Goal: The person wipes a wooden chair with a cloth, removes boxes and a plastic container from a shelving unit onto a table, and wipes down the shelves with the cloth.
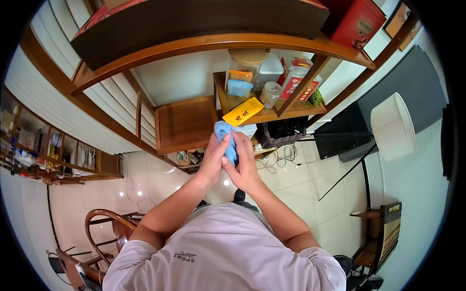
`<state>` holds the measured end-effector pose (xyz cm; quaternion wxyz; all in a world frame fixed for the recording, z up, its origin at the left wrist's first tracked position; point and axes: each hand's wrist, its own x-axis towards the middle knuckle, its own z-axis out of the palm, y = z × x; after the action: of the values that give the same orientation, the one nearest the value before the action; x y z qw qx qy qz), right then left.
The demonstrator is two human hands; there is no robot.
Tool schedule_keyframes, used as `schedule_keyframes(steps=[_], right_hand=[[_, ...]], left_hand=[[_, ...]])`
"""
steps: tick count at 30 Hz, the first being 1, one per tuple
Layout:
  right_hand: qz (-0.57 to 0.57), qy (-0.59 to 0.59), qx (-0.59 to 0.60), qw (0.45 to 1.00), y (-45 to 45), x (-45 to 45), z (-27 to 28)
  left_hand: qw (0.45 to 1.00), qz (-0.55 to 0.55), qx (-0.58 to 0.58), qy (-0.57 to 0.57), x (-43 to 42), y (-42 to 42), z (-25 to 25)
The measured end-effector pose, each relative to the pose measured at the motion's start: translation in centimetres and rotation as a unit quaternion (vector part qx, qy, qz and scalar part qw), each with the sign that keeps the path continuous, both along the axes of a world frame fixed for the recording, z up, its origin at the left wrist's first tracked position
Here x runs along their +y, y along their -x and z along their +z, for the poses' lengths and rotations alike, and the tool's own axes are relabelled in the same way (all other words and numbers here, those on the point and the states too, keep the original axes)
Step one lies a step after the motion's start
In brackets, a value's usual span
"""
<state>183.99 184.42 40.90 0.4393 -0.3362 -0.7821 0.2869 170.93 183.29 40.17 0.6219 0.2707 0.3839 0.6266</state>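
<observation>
A light blue cloth [224, 128] is bunched between my two hands in front of the wooden shelf. My left hand [212, 159] grips it from the left side, and my right hand [247, 167] closes on it from the right. Just beyond the cloth, a yellow packet [242, 112] with dark characters lies at the shelf edge. Behind the packet stand a clear jar with a wooden lid [246, 56], holding orange and blue packets, and a small lidded jar [270, 94]. Parts of the cloth are hidden by my fingers.
A higher shelf [204, 42] crosses above, bearing a red tin [357, 24]. The brown lower shelf [184, 125] is at left. Under the shelf sits a dark woven basket [284, 138], with cables on the tiles. A floor lamp [394, 122] stands right; a wooden chair [114, 225] is behind left.
</observation>
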Motion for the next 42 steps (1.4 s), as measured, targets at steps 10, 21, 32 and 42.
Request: schedule_keyframes(steps=[10, 21, 32, 42], right_hand=[[0.017, 0.319, 0.364, 0.875, -4.2, 3.7, -3.0], [0.004, 0.106, 0.102, 0.989, 0.8, 2.9, -4.7], [-0.033, 0.089, 0.008, 0.995, 14.0, 6.0, -13.6], [-0.138, 0.015, -0.42, 0.897, 18.3, 10.3, -13.6]], left_hand=[[0.924, -0.084, 0.348, -0.134, 1.1, -2.2, 3.3], [0.985, 0.129, 0.11, -0.039, 2.7, 0.8, -0.8], [0.979, 0.164, 0.043, 0.114, -1.1, 12.8, -7.7], [0.946, 0.194, 0.129, 0.224, -2.3, 16.8, -13.7]])
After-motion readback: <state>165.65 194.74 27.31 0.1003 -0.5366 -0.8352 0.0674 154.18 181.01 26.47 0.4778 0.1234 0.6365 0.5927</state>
